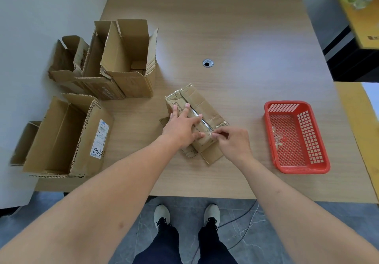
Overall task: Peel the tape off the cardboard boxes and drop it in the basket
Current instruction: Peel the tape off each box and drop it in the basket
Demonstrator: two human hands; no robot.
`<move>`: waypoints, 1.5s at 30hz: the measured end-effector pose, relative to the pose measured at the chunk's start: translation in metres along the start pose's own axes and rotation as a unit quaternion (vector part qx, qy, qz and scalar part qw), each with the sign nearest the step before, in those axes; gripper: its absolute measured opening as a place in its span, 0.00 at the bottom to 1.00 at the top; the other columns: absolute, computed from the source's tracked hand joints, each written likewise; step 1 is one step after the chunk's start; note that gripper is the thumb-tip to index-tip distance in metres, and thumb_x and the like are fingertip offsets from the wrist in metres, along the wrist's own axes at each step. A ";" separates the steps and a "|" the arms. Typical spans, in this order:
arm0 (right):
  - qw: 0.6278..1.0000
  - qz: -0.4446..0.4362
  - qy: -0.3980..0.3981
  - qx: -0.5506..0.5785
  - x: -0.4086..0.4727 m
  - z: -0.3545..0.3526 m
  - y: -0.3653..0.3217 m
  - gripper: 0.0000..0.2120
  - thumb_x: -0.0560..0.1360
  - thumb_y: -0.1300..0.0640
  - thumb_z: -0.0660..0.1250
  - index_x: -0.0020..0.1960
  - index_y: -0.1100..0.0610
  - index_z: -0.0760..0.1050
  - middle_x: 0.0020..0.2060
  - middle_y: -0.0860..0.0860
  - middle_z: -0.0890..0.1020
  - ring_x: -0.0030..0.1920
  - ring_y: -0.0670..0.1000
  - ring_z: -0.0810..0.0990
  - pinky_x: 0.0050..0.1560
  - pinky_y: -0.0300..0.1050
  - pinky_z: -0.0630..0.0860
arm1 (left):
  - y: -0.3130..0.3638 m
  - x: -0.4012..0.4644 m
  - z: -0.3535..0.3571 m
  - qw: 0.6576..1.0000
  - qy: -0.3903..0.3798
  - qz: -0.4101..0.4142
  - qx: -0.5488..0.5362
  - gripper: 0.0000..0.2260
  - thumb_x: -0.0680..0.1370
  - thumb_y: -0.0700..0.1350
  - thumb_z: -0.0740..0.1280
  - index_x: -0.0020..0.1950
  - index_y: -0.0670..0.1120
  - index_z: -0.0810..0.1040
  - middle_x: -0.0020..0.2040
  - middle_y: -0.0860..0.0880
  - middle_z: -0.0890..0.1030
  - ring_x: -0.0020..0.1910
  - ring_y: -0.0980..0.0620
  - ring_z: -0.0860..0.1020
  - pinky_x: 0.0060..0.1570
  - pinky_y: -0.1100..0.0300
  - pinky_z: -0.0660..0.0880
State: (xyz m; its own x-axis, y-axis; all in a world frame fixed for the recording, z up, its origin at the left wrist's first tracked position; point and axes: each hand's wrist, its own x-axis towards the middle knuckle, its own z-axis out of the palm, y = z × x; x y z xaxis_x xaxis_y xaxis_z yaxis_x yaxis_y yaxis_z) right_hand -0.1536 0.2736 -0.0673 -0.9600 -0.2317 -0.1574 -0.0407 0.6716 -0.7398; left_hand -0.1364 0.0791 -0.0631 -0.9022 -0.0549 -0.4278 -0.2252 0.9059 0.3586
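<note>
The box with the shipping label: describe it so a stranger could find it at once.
Start at the wooden table and go to its near left corner. The labelled box lies open there, nearest of the cardboard boxes; only it bears a white label with handwritten digits.

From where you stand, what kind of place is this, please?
Probably an office or small workroom. The wooden desk has a cable hole, opened cardboard boxes stand along its left side, and a red basket sits at the right.
</note>
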 end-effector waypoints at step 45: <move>0.981 -0.159 0.053 -0.096 0.000 -0.002 0.004 0.09 0.75 0.67 0.71 0.52 0.58 0.87 0.45 0.56 0.87 0.45 0.61 0.85 0.45 0.54 0.80 | 0.023 0.009 -0.005 0.995 0.051 -0.058 -0.059 0.31 0.72 0.59 0.77 0.73 0.56 0.75 0.84 0.47 0.53 0.82 0.38 0.45 0.80 0.45 0.49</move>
State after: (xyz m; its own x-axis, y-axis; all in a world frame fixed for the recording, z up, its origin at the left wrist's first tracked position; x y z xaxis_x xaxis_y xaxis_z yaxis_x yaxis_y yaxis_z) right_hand -0.1540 0.2781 -0.0687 -0.9129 -0.3842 0.1376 -0.3852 0.6996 -0.6018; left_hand -0.1520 0.0971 -0.0545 -0.8991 -0.2037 -0.3875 -0.3658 0.8358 0.4094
